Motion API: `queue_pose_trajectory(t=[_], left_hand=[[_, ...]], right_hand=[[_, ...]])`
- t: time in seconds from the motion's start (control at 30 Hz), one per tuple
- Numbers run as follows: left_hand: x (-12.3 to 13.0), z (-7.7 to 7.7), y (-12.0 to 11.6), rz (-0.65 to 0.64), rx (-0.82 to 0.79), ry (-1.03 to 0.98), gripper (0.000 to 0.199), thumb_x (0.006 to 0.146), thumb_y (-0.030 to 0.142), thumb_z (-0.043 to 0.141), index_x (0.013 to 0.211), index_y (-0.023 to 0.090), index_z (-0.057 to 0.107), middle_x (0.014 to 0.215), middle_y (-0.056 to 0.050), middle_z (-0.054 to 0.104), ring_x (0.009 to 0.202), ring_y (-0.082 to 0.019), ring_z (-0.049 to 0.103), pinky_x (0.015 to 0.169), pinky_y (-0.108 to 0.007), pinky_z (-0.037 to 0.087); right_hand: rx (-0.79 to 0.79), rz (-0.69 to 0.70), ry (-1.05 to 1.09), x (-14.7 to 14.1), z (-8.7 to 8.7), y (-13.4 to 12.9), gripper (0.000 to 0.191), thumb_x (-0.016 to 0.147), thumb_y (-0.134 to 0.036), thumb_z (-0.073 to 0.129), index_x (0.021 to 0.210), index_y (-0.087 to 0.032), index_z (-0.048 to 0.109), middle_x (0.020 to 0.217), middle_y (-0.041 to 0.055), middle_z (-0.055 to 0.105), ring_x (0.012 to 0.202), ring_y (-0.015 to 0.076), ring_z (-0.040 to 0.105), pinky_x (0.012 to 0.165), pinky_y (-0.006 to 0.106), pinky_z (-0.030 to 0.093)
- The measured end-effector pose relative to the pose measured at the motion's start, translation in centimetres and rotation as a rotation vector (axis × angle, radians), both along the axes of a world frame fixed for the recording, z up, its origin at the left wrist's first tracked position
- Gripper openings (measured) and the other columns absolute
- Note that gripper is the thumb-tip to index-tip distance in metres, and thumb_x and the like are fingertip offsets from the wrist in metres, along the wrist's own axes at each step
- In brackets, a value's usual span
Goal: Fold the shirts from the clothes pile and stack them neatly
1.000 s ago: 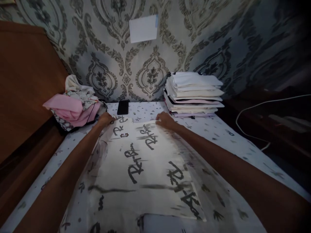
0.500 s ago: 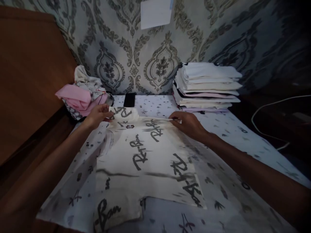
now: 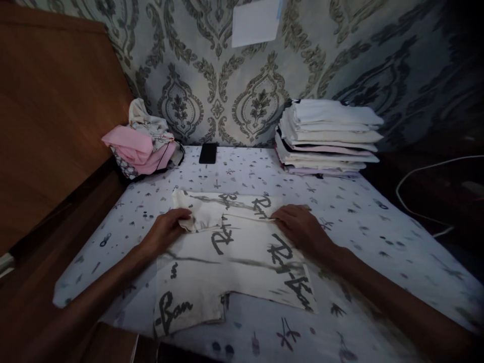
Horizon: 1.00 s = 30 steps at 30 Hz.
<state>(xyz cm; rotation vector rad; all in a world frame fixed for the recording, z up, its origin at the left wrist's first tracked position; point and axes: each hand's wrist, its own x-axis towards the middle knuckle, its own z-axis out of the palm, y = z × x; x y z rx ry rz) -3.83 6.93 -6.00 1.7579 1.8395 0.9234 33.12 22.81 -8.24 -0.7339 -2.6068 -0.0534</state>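
A white shirt (image 3: 242, 275) printed with dark lettering lies on the patterned sheet, its far part folded over toward me. My left hand (image 3: 172, 224) is closed on the folded-over sleeve part at the left, thumb on top. At the other end of the fold, my right hand (image 3: 297, 222) pinches the shirt's folded edge, the fingertips partly hidden by the hand itself. Another sleeve-shaped part of the shirt spreads flat toward the lower left.
Folded clothes (image 3: 328, 133) are stacked at the back right. A rumpled heap of pink and white clothes (image 3: 141, 143) sits at the back left, near a brown wooden panel (image 3: 56, 101). Between them lies a black phone-like object (image 3: 207, 153). A white cable (image 3: 410, 212) runs at the right.
Both hands have moved down toward me, carrying the shirt's far edge over onto its body. The small dark label seen before is now covered. The view has shifted slightly.
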Motion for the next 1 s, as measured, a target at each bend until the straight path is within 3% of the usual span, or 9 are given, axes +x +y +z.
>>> queue_pose_trajectory(t=[0.17, 0.37, 0.47, 0.57, 0.63, 0.73, 0.8, 0.9, 1.0], left_hand=[[-0.2, -0.1, -0.1, 0.022, 0.013, -0.080, 0.025, 0.082, 0.040, 0.063, 0.098, 0.023, 0.072, 0.112, -0.009, 0.075, 0.107, -0.028, 0.068, 0.091, -0.038, 0.053], [0.3, 1.1, -0.3, 0.122, -0.099, -0.453, 0.042, 0.083, 0.058, 0.064, 0.103, 0.021, 0.067, 0.089, -0.005, 0.074, 0.068, -0.018, 0.066, 0.053, -0.025, 0.045], [0.4, 1.0, -0.5, 0.095, -0.108, -0.423, 0.046, 0.084, 0.061, 0.062, 0.105, 0.021, 0.069, 0.103, -0.009, 0.075, 0.085, -0.023, 0.070, 0.062, -0.028, 0.051], [0.2, 1.5, -0.7, -0.007, -0.115, -0.334, 0.044, 0.083, 0.060, 0.064, 0.101, 0.020, 0.073, 0.122, -0.013, 0.072, 0.121, -0.031, 0.062, 0.090, -0.037, 0.053], [-0.1, 2.3, -0.6, -0.123, -0.151, -0.238, 0.040, 0.083, 0.058, 0.065, 0.096, 0.021, 0.075, 0.123, -0.013, 0.072, 0.130, -0.033, 0.057, 0.099, -0.038, 0.050], [-0.8, 3.8, 0.4, -0.189, -0.208, -0.080, 0.042, 0.089, 0.059, 0.056, 0.100, 0.023, 0.076, 0.115, -0.009, 0.075, 0.112, -0.030, 0.067, 0.091, -0.035, 0.054], [-1.5, 4.0, 1.8, -0.083, -0.156, 0.058, 0.047, 0.094, 0.057, 0.046, 0.108, 0.022, 0.074, 0.108, -0.007, 0.076, 0.100, -0.029, 0.070, 0.088, -0.035, 0.055], [-2.2, 2.4, 4.3, 0.026, -0.007, 0.346, 0.052, 0.097, 0.047, 0.039, 0.132, 0.016, 0.062, 0.131, -0.013, 0.068, 0.123, -0.031, 0.061, 0.107, -0.044, 0.044], [-2.5, -0.5, 6.0, -0.051, -0.053, 0.579, 0.061, 0.097, 0.044, 0.039, 0.149, 0.013, 0.044, 0.157, -0.018, 0.042, 0.149, -0.032, 0.034, 0.120, -0.053, 0.026]], right_hand=[[-0.034, -0.050, -0.001, 0.0, -0.2, -0.1, 0.026, 0.094, -0.016, 0.044, 0.092, -0.021, 0.069, 0.093, 0.0118, 0.073, 0.087, 0.0266, 0.065, 0.080, 0.039, 0.047], [-0.035, -0.137, 0.007, -0.1, 0.1, -0.1, 0.026, 0.095, -0.017, 0.042, 0.094, -0.021, 0.068, 0.097, 0.0120, 0.072, 0.091, 0.0269, 0.065, 0.081, 0.038, 0.045], [-0.025, -0.156, 0.000, -0.3, -0.3, 0.0, 0.025, 0.092, -0.015, 0.043, 0.092, -0.020, 0.068, 0.094, 0.0128, 0.072, 0.089, 0.0274, 0.064, 0.079, 0.038, 0.045], [-0.023, -0.147, 0.000, -0.2, -0.4, 0.0, 0.026, 0.091, -0.014, 0.043, 0.092, -0.018, 0.069, 0.093, 0.0130, 0.072, 0.088, 0.0276, 0.064, 0.078, 0.038, 0.046], [-0.045, -0.100, -0.011, 0.0, 0.0, 0.0, 0.026, 0.092, -0.015, 0.043, 0.092, -0.018, 0.069, 0.095, 0.0127, 0.072, 0.088, 0.0271, 0.065, 0.078, 0.039, 0.046], [-0.102, -0.027, -0.016, 0.2, 0.9, 0.0, 0.023, 0.093, -0.025, 0.049, 0.095, -0.019, 0.071, 0.099, 0.0123, 0.072, 0.088, 0.0270, 0.065, 0.076, 0.039, 0.047], [-0.130, -0.023, 0.006, 0.1, 1.3, 0.1, 0.025, 0.094, -0.031, 0.050, 0.096, -0.020, 0.071, 0.100, 0.0127, 0.072, 0.088, 0.0272, 0.065, 0.075, 0.039, 0.048], [-0.138, -0.079, 0.056, -0.8, 1.2, 0.3, 0.031, 0.098, -0.032, 0.044, 0.098, -0.020, 0.072, 0.100, 0.0141, 0.071, 0.091, 0.0281, 0.065, 0.076, 0.040, 0.050], [-0.145, -0.119, 0.040, -1.9, 0.5, 0.9, 0.032, 0.098, -0.031, 0.043, 0.106, -0.019, 0.071, 0.107, 0.0159, 0.070, 0.098, 0.0303, 0.063, 0.082, 0.043, 0.051]])
